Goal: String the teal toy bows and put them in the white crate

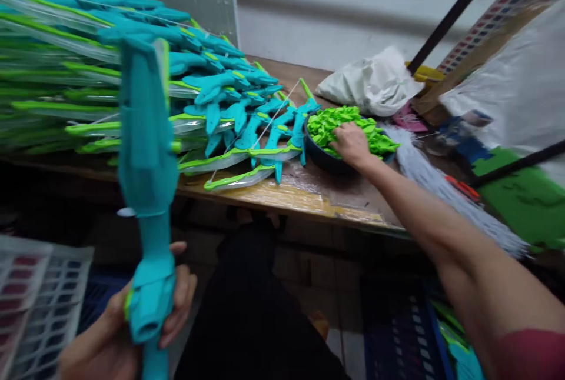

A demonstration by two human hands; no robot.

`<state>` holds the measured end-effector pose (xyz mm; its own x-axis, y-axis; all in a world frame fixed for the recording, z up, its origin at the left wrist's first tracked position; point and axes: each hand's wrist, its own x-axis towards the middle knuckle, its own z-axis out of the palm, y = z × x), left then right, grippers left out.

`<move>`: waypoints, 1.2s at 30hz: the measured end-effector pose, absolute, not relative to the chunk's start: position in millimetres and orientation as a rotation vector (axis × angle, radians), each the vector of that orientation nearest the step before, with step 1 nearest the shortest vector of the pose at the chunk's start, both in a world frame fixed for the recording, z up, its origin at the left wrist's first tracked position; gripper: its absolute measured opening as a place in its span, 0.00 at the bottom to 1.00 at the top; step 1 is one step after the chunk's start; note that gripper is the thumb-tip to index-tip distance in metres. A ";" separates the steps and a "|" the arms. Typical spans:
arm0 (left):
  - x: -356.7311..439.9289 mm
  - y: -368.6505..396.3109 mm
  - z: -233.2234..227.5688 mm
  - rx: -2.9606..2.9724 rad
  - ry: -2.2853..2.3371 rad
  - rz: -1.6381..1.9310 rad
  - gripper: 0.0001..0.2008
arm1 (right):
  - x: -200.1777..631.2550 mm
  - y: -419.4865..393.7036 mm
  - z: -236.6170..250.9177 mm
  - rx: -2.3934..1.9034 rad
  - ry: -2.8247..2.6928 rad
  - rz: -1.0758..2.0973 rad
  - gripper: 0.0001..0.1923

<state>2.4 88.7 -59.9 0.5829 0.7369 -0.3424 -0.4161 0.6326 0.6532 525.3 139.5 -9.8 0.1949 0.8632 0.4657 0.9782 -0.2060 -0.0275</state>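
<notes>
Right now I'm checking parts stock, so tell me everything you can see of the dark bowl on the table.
The dark bowl is round, shallow and looks like plastic. It sits upright on the wooden table, near its front edge, just right of the pile of teal toy bows. It is heaped with small bright green plastic pieces. The right hand rests on the heap, covering part of the rim.

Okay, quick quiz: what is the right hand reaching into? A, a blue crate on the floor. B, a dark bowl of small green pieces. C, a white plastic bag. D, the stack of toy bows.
B: the right hand rests on the green pieces heaped in the dark bowl, while the left hand grips a teal toy bow.
</notes>
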 end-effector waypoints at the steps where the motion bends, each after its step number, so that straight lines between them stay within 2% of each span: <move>1: 6.1 83.6 -49.9 0.584 0.591 0.752 0.33 | 527.4 140.7 -10.3 -2.106 -1.747 -0.512 0.16; 4: 16.1 75.3 -30.3 0.584 0.393 0.677 0.29 | 531.8 142.2 -9.3 -1.892 -1.738 -0.540 0.28; 7: 16.2 77.9 -26.6 0.547 0.256 0.521 0.26 | 520.1 136.0 -4.4 -1.679 -1.659 -0.618 0.30; 10: 11.7 81.1 -25.3 0.527 0.212 0.394 0.20 | 471.2 109.6 4.7 -1.533 -1.580 -0.583 0.22; 12: 11.7 81.1 -22.7 0.512 0.203 0.341 0.19 | 416.9 79.5 11.4 -1.435 -1.596 -0.412 0.10; 13: 13.0 80.4 -21.2 0.501 0.205 0.327 0.19 | 386.2 62.6 14.4 -1.384 -1.646 -0.331 0.08; 17: 22.3 74.1 -17.8 0.489 0.252 0.322 0.18 | 277.2 4.1 20.9 -0.978 -1.842 0.261 0.08; 21: 27.3 63.2 -19.0 0.561 0.289 0.297 0.17 | 234.8 -17.0 14.9 -0.776 -1.842 0.490 0.06; 27: 30.9 46.6 -19.9 0.561 0.316 0.246 0.15 | 237.1 -20.8 6.3 -0.763 -1.891 0.398 0.07; 36: 44.1 28.8 -23.4 0.525 0.347 0.325 0.12 | 230.9 -30.1 -2.6 -0.772 -1.856 0.095 0.08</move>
